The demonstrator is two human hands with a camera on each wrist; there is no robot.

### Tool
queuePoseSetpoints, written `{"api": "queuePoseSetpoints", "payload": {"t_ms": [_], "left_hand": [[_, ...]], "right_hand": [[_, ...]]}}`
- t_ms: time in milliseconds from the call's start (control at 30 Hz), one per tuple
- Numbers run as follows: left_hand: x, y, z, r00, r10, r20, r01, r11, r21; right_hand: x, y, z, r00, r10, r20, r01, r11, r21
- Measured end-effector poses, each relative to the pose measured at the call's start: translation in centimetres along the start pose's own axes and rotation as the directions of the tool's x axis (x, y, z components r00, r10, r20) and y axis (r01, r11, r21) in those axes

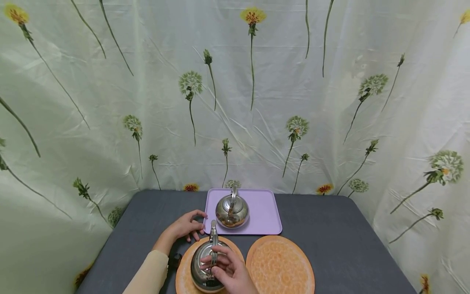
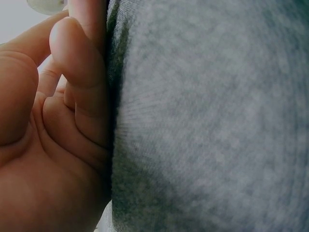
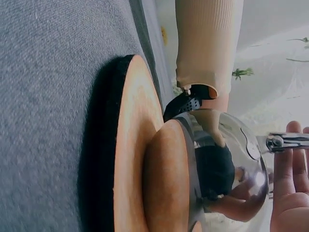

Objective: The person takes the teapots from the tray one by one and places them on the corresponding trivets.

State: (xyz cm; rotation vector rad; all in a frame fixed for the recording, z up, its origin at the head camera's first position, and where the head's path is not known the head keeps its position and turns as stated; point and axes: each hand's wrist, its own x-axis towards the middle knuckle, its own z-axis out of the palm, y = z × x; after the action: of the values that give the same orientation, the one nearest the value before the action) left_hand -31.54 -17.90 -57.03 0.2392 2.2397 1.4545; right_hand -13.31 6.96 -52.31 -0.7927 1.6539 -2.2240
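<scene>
Has left hand (image 1: 188, 226) loosely spread, gripping nothing, beside rounded-rectangular lilac tray (image 1: 263, 212). Next, has bulbous, mirror-polished metal kettle (image 1: 200, 270) on round, mottled-orange mat (image 1: 185, 272), with right hand (image 1: 235, 271) at arched handle (image 1: 213, 234); cannot tell whether closed. Rightward, has matching metal kettle (image 1: 233, 216) on tray, then twin mat (image 1: 280, 266).

A shiny, round-bellied metal kettle (image 1: 200, 276) is standing upright beside the right hand (image 1: 235, 270), its handle rising among the fingers, while a lilac tray (image 1: 263, 212) is lying flat near the left hand (image 1: 186, 226).
</scene>
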Motion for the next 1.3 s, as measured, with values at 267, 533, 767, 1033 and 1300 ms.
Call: {"api": "queuePoseSetpoints", "payload": {"t_ms": [267, 533, 767, 1033, 1300], "left_hand": [[-0.3, -0.1, 0.2, 1.000, -0.008, 0.006, 0.008, 1.000, 0.000], [-0.6, -0.1, 0.5, 1.000, -0.004, -0.006, 0.004, 1.000, -0.001], [-0.2, -0.3, 0.3, 1.000, -0.012, -0.007, 0.012, 1.000, -0.004], [-0.2, -0.2, 0.2, 1.000, -0.013, 0.000, 0.013, 1.000, 0.003], [-0.1, 0.2, 0.1, 1.000, -0.009, 0.000, 0.009, 1.000, 0.003]], "right_hand": [[-0.5, -0.5, -1.3, 0.996, 0.019, -0.082, -0.025, 0.997, -0.074], [-0.9, -1.5, -3.3, 0.991, 0.053, -0.120, -0.064, 0.993, -0.095], [-1.0, -2.5, -5.0, 0.974, 0.064, -0.215, -0.094, 0.987, -0.130], [-0.8, -2.9, -7.0, 0.959, -0.015, -0.282, -0.027, 0.989, -0.146], [0.0, -3.3, -8.8, 0.948, -0.089, -0.305, 0.059, 0.993, -0.107]]}}
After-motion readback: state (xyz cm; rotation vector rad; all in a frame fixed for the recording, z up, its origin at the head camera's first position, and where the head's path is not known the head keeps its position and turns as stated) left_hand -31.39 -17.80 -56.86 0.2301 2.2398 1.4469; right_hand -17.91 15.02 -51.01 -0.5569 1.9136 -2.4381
